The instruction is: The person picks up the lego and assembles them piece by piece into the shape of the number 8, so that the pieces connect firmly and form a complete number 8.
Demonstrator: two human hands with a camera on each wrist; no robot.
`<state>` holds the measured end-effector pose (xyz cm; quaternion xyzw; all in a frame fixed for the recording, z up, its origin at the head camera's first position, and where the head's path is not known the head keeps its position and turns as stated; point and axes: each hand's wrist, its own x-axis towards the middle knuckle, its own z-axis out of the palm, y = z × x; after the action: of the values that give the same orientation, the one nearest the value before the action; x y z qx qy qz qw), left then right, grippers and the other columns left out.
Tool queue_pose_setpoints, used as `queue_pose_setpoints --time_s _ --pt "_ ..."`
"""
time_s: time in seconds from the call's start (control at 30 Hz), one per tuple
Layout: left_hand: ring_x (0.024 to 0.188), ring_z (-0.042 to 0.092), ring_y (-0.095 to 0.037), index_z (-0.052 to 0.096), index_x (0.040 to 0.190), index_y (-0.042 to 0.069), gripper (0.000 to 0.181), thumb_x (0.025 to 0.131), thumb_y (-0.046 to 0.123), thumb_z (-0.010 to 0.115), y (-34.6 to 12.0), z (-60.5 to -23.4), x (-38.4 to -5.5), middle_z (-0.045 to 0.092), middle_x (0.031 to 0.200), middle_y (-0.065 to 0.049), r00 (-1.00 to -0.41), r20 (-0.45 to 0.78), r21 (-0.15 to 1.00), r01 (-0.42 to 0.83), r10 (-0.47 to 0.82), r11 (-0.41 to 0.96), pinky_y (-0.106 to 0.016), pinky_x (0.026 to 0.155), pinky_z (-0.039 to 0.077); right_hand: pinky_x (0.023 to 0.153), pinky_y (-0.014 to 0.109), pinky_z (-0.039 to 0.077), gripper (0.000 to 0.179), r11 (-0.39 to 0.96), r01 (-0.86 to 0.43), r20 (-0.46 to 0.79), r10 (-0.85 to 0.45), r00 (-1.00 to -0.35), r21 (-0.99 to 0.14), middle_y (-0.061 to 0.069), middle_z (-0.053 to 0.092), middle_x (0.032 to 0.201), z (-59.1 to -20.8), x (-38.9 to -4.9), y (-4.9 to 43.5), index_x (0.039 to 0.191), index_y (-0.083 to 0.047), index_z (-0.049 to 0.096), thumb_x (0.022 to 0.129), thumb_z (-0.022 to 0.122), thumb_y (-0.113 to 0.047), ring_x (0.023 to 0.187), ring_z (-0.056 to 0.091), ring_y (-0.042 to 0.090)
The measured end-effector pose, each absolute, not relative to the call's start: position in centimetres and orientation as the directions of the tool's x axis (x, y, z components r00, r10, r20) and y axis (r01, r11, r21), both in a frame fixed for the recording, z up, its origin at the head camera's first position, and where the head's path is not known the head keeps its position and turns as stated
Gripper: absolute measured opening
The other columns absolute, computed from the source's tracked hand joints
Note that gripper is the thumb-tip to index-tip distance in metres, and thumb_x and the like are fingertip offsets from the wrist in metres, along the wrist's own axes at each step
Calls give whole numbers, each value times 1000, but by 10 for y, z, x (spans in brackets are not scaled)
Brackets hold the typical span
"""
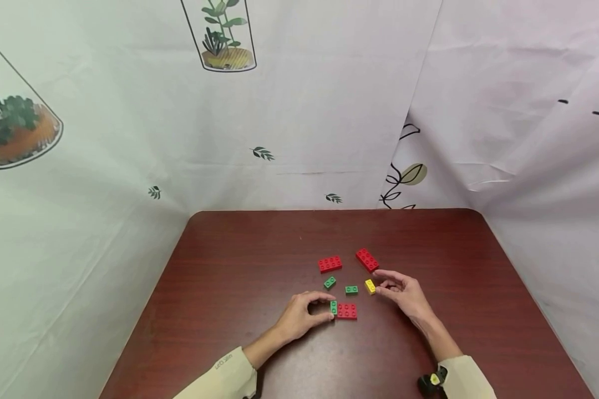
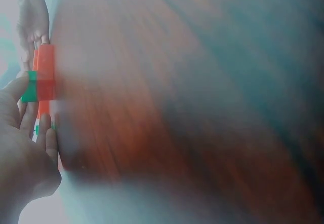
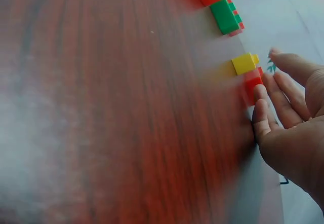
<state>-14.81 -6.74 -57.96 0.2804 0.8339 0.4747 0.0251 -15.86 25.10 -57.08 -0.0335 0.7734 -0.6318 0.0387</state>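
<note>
My left hand (image 1: 298, 318) pinches a small green brick (image 1: 333, 307) between thumb and forefinger. That green brick sits at the left end of a red brick (image 1: 347, 311); in the left wrist view the green brick (image 2: 29, 87) shows beside the thumb, against the red brick (image 2: 46, 72). Beside a small yellow brick (image 1: 370, 286), my right hand (image 1: 406, 296) holds its thumb and fingers apart, with nothing between them. The right wrist view shows the thumb a little off the yellow brick (image 3: 245, 64).
Two loose green bricks, one tilted (image 1: 330, 282) and one level (image 1: 351, 290), lie behind the held pair. Farther back are a red brick (image 1: 330, 264) and another, slanted red brick (image 1: 367, 260). The brown table (image 1: 229, 249) meets a printed white cloth (image 1: 299, 111) behind.
</note>
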Motion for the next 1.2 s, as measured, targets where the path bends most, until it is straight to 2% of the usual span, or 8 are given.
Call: queue_pose_setpoints --time_s 0.1,0.2,0.37,0.57,0.93,1.2 --pt "112 69 -10 78 124 22 35 90 22 88 -66 -579 -148 76 118 12 -841 224 805 444 493 392 -35 98 54 71 21 54 47 203 17 -45 -130 -991 -979 20 70 105 -573 -162 251 135 3 68 90 84 0 82 64 14" --pt "112 70 -11 78 124 21 35 90 22 88 -65 -577 -147 76 118 11 -837 223 811 444 500 381 -35 98 54 70 22 54 48 198 17 -52 -176 -983 -980 18 69 97 -574 -165 252 134 6 68 88 84 2 78 63 13" --pt "111 71 -12 78 123 20 35 90 22 88 -65 -578 -148 76 117 11 -832 227 818 445 505 365 -34 97 55 69 22 53 45 211 -14 -38 -239 -970 -977 18 69 96 -574 -170 255 132 9 67 90 82 2 76 61 12" --pt "109 71 -12 78 123 19 34 90 21 88 -66 -580 -148 76 116 11 -831 226 825 441 509 354 -34 96 55 68 22 53 43 238 9 -74 -269 -960 -971 13 67 92 -574 -175 257 131 10 68 90 82 3 76 61 12" --pt "107 71 -12 77 123 21 34 91 20 87 -67 -579 -149 76 115 10 -837 224 828 433 500 355 -34 95 56 65 21 51 42 283 -28 -56 -286 -957 -959 13 64 90 -571 -179 252 128 11 68 88 82 6 74 57 12" --pt "105 70 -13 78 123 20 34 90 22 88 -67 -578 -148 76 113 11 -837 222 824 435 500 363 -32 92 56 64 22 51 39 332 -44 -48 -262 -964 -942 9 63 89 -573 -173 252 124 5 72 88 84 2 74 58 13"
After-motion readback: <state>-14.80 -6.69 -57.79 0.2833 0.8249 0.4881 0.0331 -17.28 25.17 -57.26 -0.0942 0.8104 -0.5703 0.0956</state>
